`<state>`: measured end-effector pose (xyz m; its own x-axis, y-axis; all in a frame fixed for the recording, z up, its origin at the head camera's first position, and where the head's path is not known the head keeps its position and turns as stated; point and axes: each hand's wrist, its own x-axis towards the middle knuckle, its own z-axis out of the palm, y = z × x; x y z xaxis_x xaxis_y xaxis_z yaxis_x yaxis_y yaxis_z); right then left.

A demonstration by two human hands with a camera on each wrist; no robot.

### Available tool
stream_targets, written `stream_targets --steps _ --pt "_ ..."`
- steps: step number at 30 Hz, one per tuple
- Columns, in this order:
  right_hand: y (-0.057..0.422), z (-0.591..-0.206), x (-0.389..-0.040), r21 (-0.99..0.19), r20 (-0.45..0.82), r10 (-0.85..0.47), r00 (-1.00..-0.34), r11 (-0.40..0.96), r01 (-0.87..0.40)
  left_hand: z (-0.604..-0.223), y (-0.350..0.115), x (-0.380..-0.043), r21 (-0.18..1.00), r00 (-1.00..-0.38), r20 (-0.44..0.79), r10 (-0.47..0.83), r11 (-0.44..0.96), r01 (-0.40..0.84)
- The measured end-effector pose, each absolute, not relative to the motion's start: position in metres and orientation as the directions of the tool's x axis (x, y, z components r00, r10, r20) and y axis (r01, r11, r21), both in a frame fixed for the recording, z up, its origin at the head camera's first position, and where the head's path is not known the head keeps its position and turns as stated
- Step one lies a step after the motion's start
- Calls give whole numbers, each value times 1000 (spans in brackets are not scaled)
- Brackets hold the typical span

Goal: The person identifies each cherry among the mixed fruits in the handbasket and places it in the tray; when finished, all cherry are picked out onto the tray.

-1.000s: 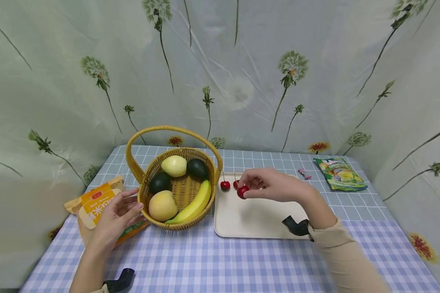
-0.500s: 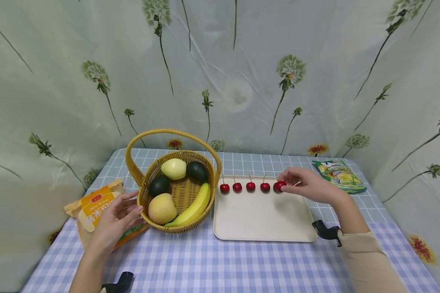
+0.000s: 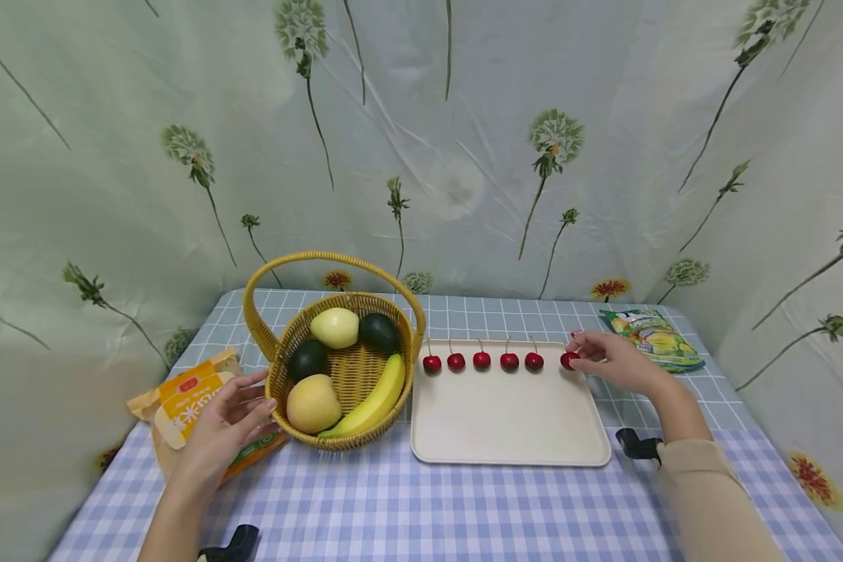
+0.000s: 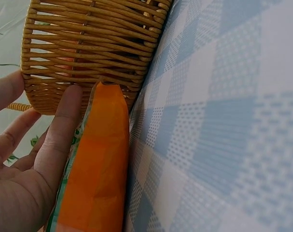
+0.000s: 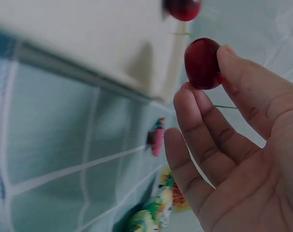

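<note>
My right hand [image 3: 621, 363] pinches a dark red cherry [image 5: 202, 64] between thumb and fingertips, above the back right corner of the cream tray [image 3: 509, 425]. Along the tray's back edge, several cherries [image 3: 481, 361] stand in a row with stems pointing up. On the left, a wicker basket [image 3: 354, 373] with a tall handle holds a yellow peach-like fruit [image 3: 313, 403], a banana [image 3: 374, 402], a pale green fruit [image 3: 335, 328] and two dark green fruits [image 3: 379, 333]. My left hand [image 3: 228, 421] rests its nearly straight fingers against the basket's left side.
An orange snack bag [image 4: 95, 164] lies under my left hand, against the basket. At the back right is a green snack bag [image 3: 653, 338]. A small pink wrapped candy [image 5: 158, 140] lies beyond the tray's corner, mostly hidden in the head view.
My right hand has moved right along the tray's back edge, from the row's left part to the far right corner, with a cherry in its fingers. My left hand has stayed at the basket.
</note>
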<state>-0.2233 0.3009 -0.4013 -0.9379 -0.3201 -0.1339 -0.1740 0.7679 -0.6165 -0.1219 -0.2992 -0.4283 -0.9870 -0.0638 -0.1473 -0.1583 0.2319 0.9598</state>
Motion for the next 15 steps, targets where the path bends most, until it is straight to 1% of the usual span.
stream_targets --steps 8,15 --pt "302 -414 -230 -615 -151 -319 -936 771 -164 -429 -299 -123 959 -988 -141 -58 238 -151" --pt "298 -420 -235 -592 -154 -331 -931 786 -181 -429 -299 -123 957 -984 -161 -70 231 -173"
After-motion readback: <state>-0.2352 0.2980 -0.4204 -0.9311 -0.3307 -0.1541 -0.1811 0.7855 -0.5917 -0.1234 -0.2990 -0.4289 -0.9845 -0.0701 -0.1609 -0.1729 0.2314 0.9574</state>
